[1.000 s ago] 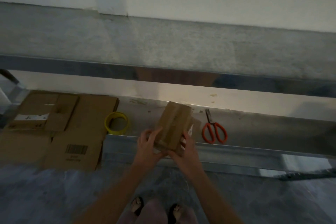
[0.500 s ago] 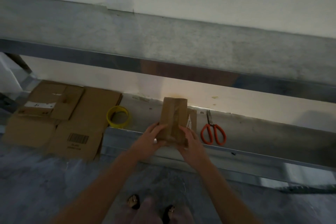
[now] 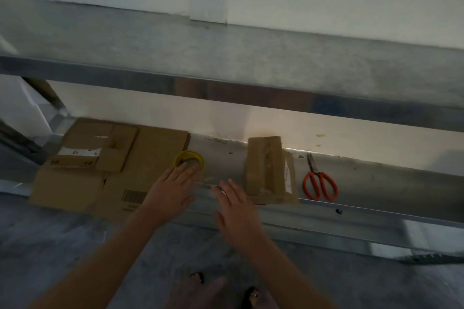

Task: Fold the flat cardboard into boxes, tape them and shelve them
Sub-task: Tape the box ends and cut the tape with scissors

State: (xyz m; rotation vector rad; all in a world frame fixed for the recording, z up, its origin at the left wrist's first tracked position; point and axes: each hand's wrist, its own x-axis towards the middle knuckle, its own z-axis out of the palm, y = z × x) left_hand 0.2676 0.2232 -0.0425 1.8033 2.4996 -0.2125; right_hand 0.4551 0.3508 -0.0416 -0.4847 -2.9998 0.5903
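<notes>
Head view. The folded box (image 3: 266,165) lay on the lower shelf (image 3: 376,183), close to the back wall and resting partly on a flatter piece of cardboard with a white label (image 3: 288,177). A seam ran lengthwise down its top face; whether tape covered it could not be confirmed in the dim light. Neither hand was in contact with the box.

The left hand (image 3: 173,183) was extended over the near edge of the yellow tape roll (image 3: 188,161), fingers straight and slightly spread, holding nothing. Contact with the roll could not be determined because of blur. The position is judged consistent with a reach for the tape.

The right hand (image 3: 236,206) hovered above the front rail of the shelf, just left of the box and apart from it, fingers spread and empty.

The flat cardboard (image 3: 82,175) lay stacked at the left end of the same shelf, overhanging its front edge, within reach for the next fold. The orange-handled scissors (image 3: 319,182) lay closed to the right of the box, handles toward the person, presumably kept there for cutting tape.

The upper shelf (image 3: 226,57) carried nothing visible.
</notes>
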